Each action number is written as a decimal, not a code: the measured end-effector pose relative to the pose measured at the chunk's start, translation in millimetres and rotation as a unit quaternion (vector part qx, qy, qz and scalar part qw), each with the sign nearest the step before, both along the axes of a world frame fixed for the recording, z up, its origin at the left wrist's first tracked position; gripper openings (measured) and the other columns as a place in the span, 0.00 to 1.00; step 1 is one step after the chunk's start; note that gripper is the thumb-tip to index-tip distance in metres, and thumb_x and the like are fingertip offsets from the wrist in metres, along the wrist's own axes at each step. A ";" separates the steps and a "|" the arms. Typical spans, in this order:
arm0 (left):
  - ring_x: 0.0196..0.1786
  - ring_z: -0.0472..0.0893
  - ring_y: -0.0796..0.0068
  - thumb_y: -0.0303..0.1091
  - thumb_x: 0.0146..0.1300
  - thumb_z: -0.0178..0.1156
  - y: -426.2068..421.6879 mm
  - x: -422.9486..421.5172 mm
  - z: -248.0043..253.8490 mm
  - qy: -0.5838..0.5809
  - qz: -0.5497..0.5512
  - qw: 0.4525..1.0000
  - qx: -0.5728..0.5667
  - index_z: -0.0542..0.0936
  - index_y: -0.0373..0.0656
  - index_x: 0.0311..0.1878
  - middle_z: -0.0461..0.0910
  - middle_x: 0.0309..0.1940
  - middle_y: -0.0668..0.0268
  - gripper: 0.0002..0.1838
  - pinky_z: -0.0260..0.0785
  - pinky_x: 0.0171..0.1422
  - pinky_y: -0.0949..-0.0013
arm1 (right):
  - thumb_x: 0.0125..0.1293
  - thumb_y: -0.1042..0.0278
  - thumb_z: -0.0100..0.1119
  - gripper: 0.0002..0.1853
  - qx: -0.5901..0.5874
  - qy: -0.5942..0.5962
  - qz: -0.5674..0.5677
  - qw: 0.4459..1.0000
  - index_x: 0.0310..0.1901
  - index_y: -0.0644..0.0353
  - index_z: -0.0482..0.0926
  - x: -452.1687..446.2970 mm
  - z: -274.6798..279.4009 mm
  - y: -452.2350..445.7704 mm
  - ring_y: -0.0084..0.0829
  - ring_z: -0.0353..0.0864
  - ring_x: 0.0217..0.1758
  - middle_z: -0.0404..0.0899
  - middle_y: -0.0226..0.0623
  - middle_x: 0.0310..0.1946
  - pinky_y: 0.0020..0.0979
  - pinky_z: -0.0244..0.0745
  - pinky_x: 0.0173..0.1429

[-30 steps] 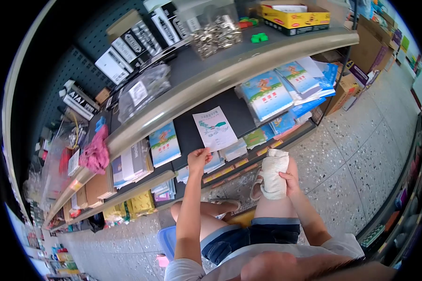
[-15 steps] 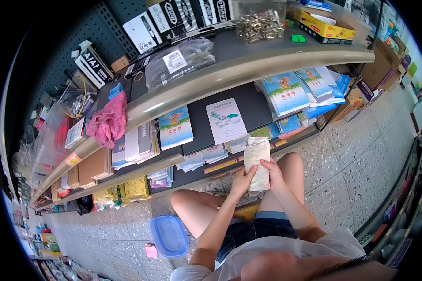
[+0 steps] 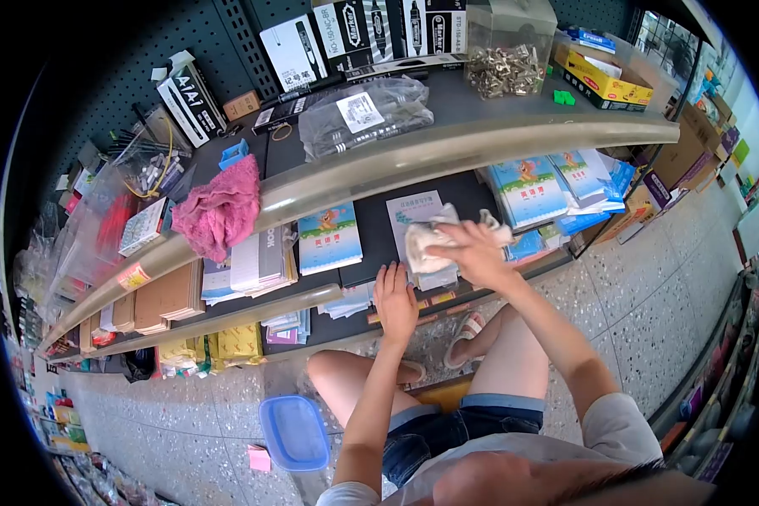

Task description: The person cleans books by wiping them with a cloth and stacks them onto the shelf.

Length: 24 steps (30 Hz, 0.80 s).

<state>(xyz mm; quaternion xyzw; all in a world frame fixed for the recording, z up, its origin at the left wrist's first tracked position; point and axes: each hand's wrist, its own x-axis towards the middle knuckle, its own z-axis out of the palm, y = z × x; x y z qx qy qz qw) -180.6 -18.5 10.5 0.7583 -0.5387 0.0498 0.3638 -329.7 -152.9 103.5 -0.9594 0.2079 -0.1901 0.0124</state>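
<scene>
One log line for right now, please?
right hand: holds white cloth over booklet | left hand: at shelf edge

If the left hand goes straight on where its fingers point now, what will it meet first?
The left hand would likely first meet the dark shelf strip between the cartoon-cover notebook and the printed sheet. Depth is unclear; the fingers may already touch the shelf.

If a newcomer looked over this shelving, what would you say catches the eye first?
Probably the bright pink cloth draped over the upper shelf's front edge. Next, the white cloth in the right hand, partly covering a pale booklet on the shelf below, then the blue plastic tub on the floor.
</scene>
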 end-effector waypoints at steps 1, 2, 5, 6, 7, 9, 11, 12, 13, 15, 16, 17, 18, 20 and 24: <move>0.66 0.65 0.50 0.26 0.55 0.59 -2.7 4.8 -1.0 -0.015 -0.005 1.000 0.007 0.71 0.35 0.59 0.71 0.59 0.53 0.25 0.55 0.68 0.51 | 0.51 0.77 0.55 0.27 -0.013 0.012 0.029 0.999 0.51 0.34 0.82 12.0 -6.0 -4.2 0.36 0.69 0.56 0.71 0.30 0.60 0.35 0.62 0.56; 0.66 0.64 0.51 0.26 0.55 0.60 -6.9 9.8 -2.0 -0.031 -0.010 0.999 0.014 0.71 0.34 0.59 0.71 0.59 0.53 0.26 0.54 0.69 0.50 | 0.52 0.76 0.54 0.26 -0.028 0.025 0.058 0.998 0.51 0.33 0.82 23.6 -15.0 -10.6 0.34 0.69 0.55 0.71 0.28 0.60 0.34 0.60 0.55; 0.67 0.64 0.53 0.29 0.54 0.61 -6.3 16.3 -13.8 -0.045 -0.006 0.998 0.048 0.71 0.33 0.59 0.70 0.60 0.55 0.27 0.49 0.72 0.47 | 0.56 0.73 0.52 0.24 -0.041 0.084 0.102 0.990 0.52 0.32 0.81 41.5 -29.5 -19.2 0.35 0.69 0.56 0.71 0.29 0.60 0.36 0.61 0.56; 0.67 0.64 0.54 0.30 0.54 0.61 -5.5 18.0 -16.8 -0.053 -0.008 0.997 0.056 0.71 0.33 0.59 0.70 0.60 0.55 0.27 0.48 0.73 0.47 | 0.56 0.73 0.52 0.25 -0.045 0.104 0.111 0.987 0.52 0.31 0.81 46.3 -35.0 -21.7 0.35 0.69 0.56 0.71 0.30 0.60 0.36 0.61 0.56; 0.68 0.64 0.55 0.32 0.55 0.61 -6.6 20.0 -19.3 -0.056 -0.014 0.997 0.058 0.71 0.34 0.59 0.70 0.61 0.55 0.27 0.46 0.74 0.46 | 0.58 0.69 0.50 0.22 -0.068 0.103 0.112 0.986 0.52 0.31 0.81 49.7 -40.5 -23.4 0.36 0.70 0.55 0.71 0.30 0.60 0.37 0.61 0.57; 0.68 0.63 0.56 0.33 0.56 0.60 -6.4 21.9 -21.2 -0.072 -0.023 0.994 0.079 0.71 0.35 0.58 0.69 0.61 0.56 0.26 0.45 0.74 0.47 | 0.59 0.67 0.50 0.21 -0.085 0.107 0.115 0.984 0.52 0.31 0.81 50.6 -43.8 -24.2 0.36 0.70 0.55 0.71 0.30 0.60 0.37 0.61 0.57; 0.68 0.64 0.57 0.35 0.56 0.60 -9.2 25.3 -17.8 -0.098 -0.030 0.990 0.099 0.71 0.36 0.58 0.69 0.61 0.56 0.26 0.45 0.75 0.47 | 0.59 0.66 0.50 0.21 -0.100 0.117 0.119 0.981 0.51 0.32 0.82 55.4 -40.4 -28.6 0.36 0.70 0.55 0.72 0.29 0.59 0.36 0.61 0.57; 0.67 0.64 0.57 0.35 0.56 0.61 -9.1 26.8 -16.9 -0.114 -0.034 0.987 0.111 0.70 0.36 0.59 0.69 0.61 0.56 0.27 0.45 0.75 0.47 | 0.59 0.66 0.50 0.20 -0.103 0.124 0.119 0.980 0.51 0.32 0.82 57.7 -39.6 -30.2 0.36 0.70 0.55 0.72 0.29 0.59 0.36 0.61 0.57; 0.67 0.65 0.57 0.36 0.56 0.61 -9.2 27.8 -16.3 -0.130 -0.037 0.983 0.124 0.69 0.37 0.60 0.69 0.61 0.56 0.28 0.45 0.75 0.47 | 0.59 0.66 0.50 0.20 -0.105 0.132 0.121 0.978 0.51 0.32 0.82 60.0 -38.7 -31.7 0.36 0.70 0.56 0.72 0.29 0.59 0.36 0.61 0.57; 0.66 0.65 0.58 0.37 0.56 0.61 -9.6 28.7 -15.8 -0.141 -0.040 0.980 0.137 0.69 0.38 0.60 0.69 0.61 0.57 0.29 0.45 0.75 0.48 | 0.61 0.64 0.49 0.19 -0.094 0.125 0.087 0.984 0.50 0.33 0.83 74.6 -44.5 -42.2 0.36 0.68 0.59 0.72 0.28 0.59 0.36 0.59 0.58; 0.66 0.65 0.58 0.38 0.56 0.61 -10.6 29.2 -16.1 -0.146 -0.042 0.978 0.144 0.69 0.38 0.61 0.69 0.61 0.57 0.29 0.44 0.75 0.49 | 0.61 0.63 0.48 0.18 -0.088 0.120 0.070 0.986 0.49 0.33 0.83 84.8 -50.5 -50.9 0.35 0.68 0.60 0.72 0.28 0.59 0.37 0.58 0.59; 0.66 0.65 0.59 0.39 0.57 0.61 -10.1 29.6 -16.9 -0.163 -0.039 0.975 0.144 0.68 0.39 0.61 0.69 0.61 0.58 0.30 0.44 0.76 0.49 | 0.61 0.63 0.48 0.18 -0.054 0.088 0.058 0.993 0.48 0.33 0.84 97.7 -59.3 -61.3 0.37 0.67 0.63 0.71 0.28 0.61 0.38 0.56 0.63; 0.66 0.65 0.59 0.39 0.57 0.61 -9.5 30.1 -16.1 -0.162 -0.040 0.975 0.145 0.68 0.39 0.61 0.69 0.60 0.58 0.29 0.43 0.76 0.49 | 0.61 0.63 0.49 0.17 -0.050 0.071 0.026 0.996 0.48 0.36 0.84 111.2 -66.9 -73.5 0.37 0.66 0.64 0.71 0.30 0.61 0.40 0.56 0.63; 0.66 0.65 0.60 0.39 0.57 0.61 -10.1 29.1 -12.2 -0.159 -0.043 0.976 0.145 0.68 0.39 0.61 0.69 0.60 0.58 0.29 0.43 0.76 0.49 | 0.62 0.63 0.49 0.16 -0.045 0.016 -0.063 0.997 0.48 0.41 0.84 136.2 -81.3 -104.0 0.39 0.65 0.65 0.73 0.32 0.60 0.42 0.57 0.65; 0.65 0.66 0.61 0.38 0.57 0.61 -10.5 32.7 -12.0 -0.178 -0.044 0.972 0.147 0.69 0.40 0.60 0.69 0.60 0.59 0.28 0.43 0.76 0.49 | 0.61 0.64 0.50 0.17 0.023 -0.127 -0.262 0.956 0.49 0.54 0.82 166.3 -100.1 -151.0 0.40 0.64 0.67 0.76 0.37 0.57 0.46 0.60 0.64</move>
